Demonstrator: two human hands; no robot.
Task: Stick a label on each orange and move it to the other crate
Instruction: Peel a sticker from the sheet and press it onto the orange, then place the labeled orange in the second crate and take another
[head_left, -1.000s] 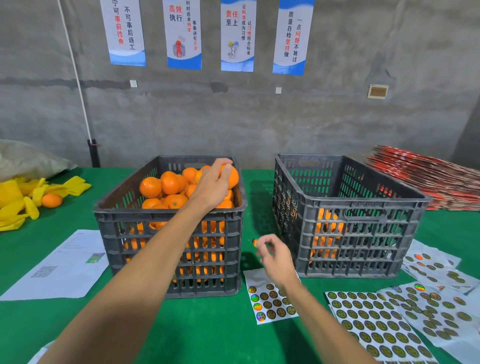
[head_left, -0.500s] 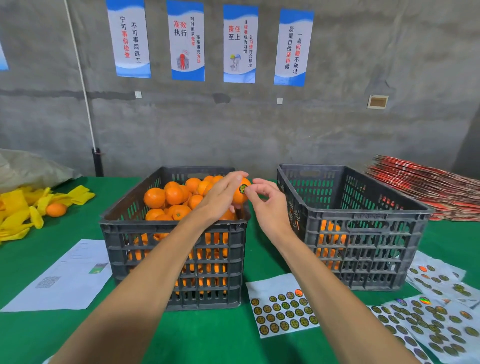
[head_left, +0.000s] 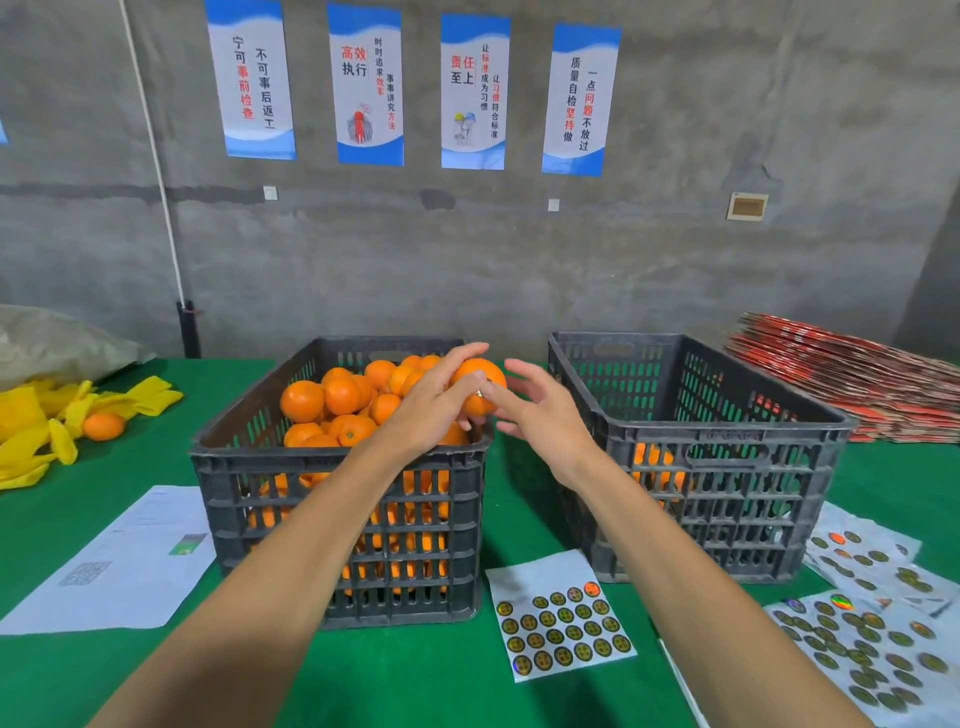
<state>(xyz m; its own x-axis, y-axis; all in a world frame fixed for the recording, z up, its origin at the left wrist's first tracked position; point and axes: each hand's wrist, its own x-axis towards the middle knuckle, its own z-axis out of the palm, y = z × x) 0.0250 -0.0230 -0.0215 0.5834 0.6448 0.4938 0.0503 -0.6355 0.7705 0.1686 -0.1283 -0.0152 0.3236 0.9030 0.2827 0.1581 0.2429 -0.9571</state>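
Note:
My left hand (head_left: 434, 402) grips an orange (head_left: 480, 376) above the right rim of the left black crate (head_left: 337, 499), which is heaped with oranges (head_left: 337, 397). My right hand (head_left: 540, 415) is spread beside that orange, its thumb pressing a round label onto the orange's front. The right black crate (head_left: 727, 447) stands to the right with a few oranges (head_left: 657, 467) low inside. A sticker sheet (head_left: 561, 618) lies on the green table in front, between the two crates.
More sticker sheets (head_left: 862, 623) lie at the front right. A white paper (head_left: 119, 561) lies left of the full crate. Yellow wrappers (head_left: 41, 426) and one loose orange (head_left: 104, 426) sit at the far left. Flat red cartons (head_left: 852, 384) are stacked at the back right.
My right hand rose from the sticker sheet with a label to the orange and now presses it on. My left hand lifted the orange slightly toward the crate's right rim.

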